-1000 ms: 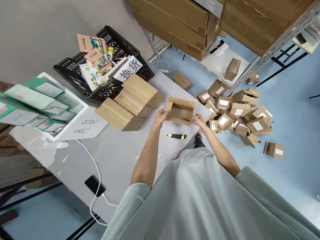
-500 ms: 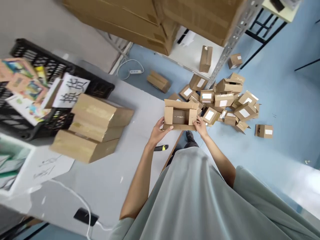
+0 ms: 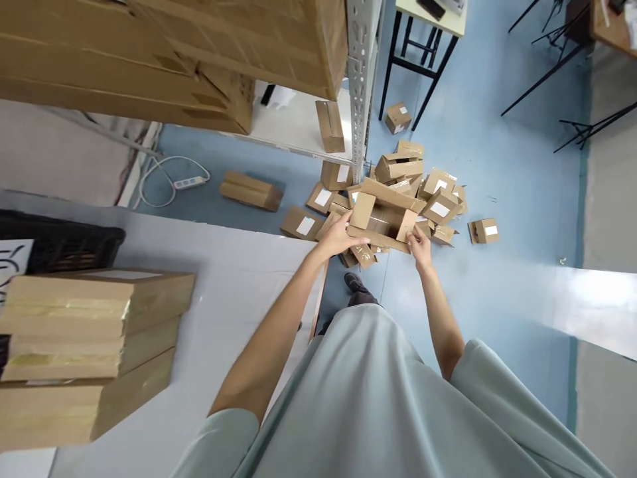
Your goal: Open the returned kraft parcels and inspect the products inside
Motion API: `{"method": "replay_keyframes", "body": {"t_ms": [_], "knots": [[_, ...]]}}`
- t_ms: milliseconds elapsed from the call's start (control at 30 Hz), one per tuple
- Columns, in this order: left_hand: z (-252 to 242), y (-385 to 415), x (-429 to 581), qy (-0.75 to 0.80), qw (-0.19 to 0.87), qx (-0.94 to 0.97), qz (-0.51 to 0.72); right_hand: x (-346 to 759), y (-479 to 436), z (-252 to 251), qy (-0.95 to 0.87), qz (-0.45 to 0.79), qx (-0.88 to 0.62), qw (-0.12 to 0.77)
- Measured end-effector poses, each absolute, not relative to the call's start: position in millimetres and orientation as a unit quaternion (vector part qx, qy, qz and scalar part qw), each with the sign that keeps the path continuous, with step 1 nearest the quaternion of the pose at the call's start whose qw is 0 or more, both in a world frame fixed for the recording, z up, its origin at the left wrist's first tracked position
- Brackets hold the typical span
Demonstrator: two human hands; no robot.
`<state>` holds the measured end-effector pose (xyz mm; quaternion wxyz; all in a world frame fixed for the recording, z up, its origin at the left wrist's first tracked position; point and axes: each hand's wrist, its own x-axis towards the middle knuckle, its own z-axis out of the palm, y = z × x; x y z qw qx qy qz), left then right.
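Observation:
Between my two hands is an open cardboard box, its flaps spread and no contents visible inside. My left hand grips its left end, with the thumb along the near flap. My right hand pinches the right end near the short flap. The box is held in the air past the table's edge, above a heap of small cardboard boxes on the floor. Several boxes in that heap carry white labels, and some have open flaps.
On the grey table at left stand stacked cardboard boxes beside a black crate. A metal shelf post rises behind the heap, with large cartons on the rack. A power strip and a lone box lie on the blue floor.
My view has turned to the right. Both hands have carried the open box from over the table's edge to above the heap, and it is now tilted down to the right.

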<state>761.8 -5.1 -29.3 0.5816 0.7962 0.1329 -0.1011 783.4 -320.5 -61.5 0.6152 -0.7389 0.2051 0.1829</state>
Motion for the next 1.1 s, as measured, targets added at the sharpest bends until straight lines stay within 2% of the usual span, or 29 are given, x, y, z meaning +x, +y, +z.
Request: {"method": "replay_keyframes", "body": {"t_ms": [133,233,367,567,667,867,1100], "knots": [[-28.1,-56.9,838.3,0.034,0.596,0.794,-0.119,806.7,-370.1,-57.6,0.276,0.093,-0.722,0.627],[-22.3,-101.9,899.3,0.000,0.659,0.740,-0.133,829.7,-398.7,-50.7,0.306,0.024,-0.681,0.665],[-16.9,-134.6,918.7,0.002,0.688,0.719,-0.103,845.3,-416.9,-41.7,0.323,-0.002,-0.666,0.672],[-36.9,-88.6,802.3,0.071,0.658,0.737,-0.138,810.0,-381.8,-42.0,0.310,0.068,-0.646,0.694],[-50.6,-45.6,732.4,0.166,0.651,0.733,-0.106,791.2,-342.5,-46.8,0.257,0.148,-0.663,0.688],[-44.3,30.1,600.3,0.370,0.624,0.687,0.035,775.3,-243.7,-55.8,0.122,0.328,-0.660,0.665],[-27.0,56.5,439.7,0.551,0.581,0.559,0.216,745.2,-100.5,-64.0,-0.080,0.494,-0.640,0.583]]}}
